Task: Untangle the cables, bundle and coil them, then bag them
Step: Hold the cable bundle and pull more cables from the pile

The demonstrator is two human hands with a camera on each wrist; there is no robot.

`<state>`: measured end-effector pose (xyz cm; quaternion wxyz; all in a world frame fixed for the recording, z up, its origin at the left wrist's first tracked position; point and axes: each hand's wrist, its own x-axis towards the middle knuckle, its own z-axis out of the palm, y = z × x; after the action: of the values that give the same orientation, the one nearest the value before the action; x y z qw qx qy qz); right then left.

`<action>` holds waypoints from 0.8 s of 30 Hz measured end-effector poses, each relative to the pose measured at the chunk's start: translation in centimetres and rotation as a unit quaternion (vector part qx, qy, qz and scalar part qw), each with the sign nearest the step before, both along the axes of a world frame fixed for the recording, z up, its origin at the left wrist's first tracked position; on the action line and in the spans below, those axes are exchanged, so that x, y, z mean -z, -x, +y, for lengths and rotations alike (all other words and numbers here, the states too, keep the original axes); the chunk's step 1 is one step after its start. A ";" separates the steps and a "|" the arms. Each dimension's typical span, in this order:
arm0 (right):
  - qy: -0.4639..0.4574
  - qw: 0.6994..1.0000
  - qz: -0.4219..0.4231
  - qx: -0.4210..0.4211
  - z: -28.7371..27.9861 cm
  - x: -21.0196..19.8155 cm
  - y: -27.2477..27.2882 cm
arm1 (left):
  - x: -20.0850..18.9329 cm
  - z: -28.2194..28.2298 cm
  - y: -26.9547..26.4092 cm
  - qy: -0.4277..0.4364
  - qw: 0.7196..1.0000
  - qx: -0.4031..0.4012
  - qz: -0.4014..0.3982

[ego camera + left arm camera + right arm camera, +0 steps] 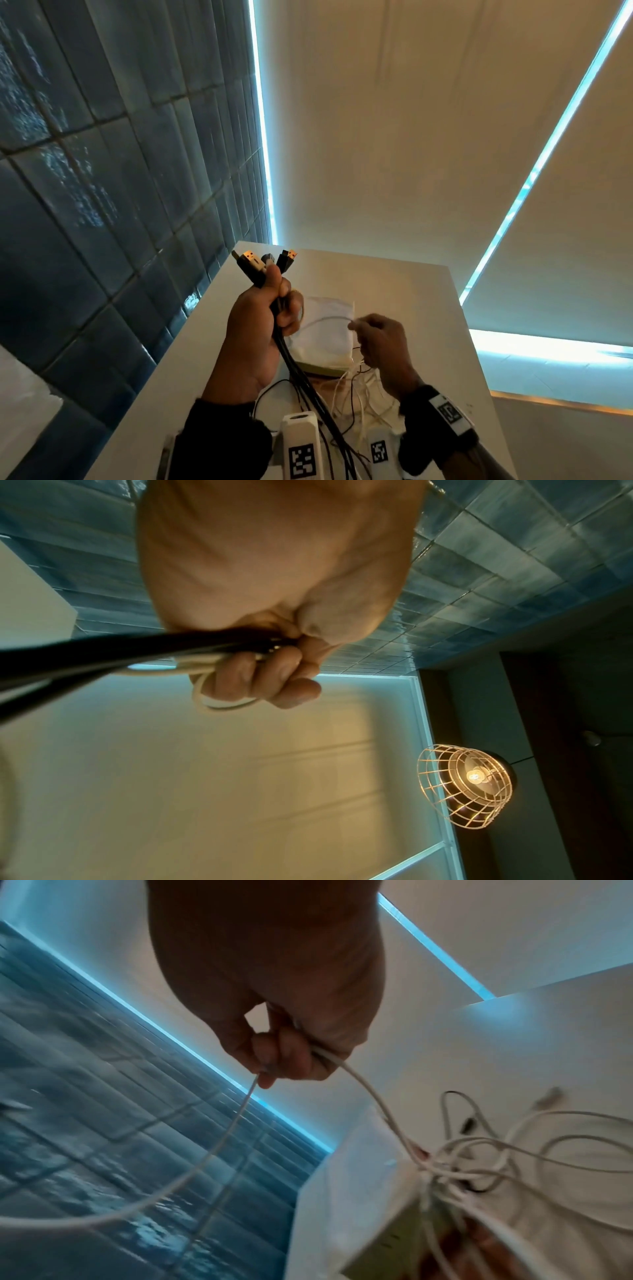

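My left hand (270, 308) is raised above the white table (428, 308) and grips a bundle of black cables (301, 373), their plug ends (260, 263) sticking up past the thumb. The left wrist view shows the fingers (274, 677) curled round the black cables (103, 653) together with a loop of white cable (219, 704). To the right, my right hand (373, 339) pinches a thin white cable (325, 320) that arcs across to the left hand. In the right wrist view the same white cable (219, 1145) runs through the fingers (284, 1058) down into a tangle of white cables (479, 1164).
A clear bag (325, 332) lies on the table behind the hands, over a pale green object (322, 370). Loose white and thin black cables (359, 401) lie on the table near me. A blue tiled wall (102, 205) stands close on the left. A wire-cage lamp (466, 783) hangs overhead.
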<state>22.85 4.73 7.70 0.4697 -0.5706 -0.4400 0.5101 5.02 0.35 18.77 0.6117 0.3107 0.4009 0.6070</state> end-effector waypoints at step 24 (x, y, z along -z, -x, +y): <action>-0.104 0.967 -0.018 -0.230 -2.8 0.6 1.1 | 0.3 -0.3 -0.9 -0.072 0.995 0.038 -0.048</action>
<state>21.73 1.88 7.14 0.3887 -0.4111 -0.6185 0.5453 5.95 0.04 18.50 0.6289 0.3399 0.3139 0.6248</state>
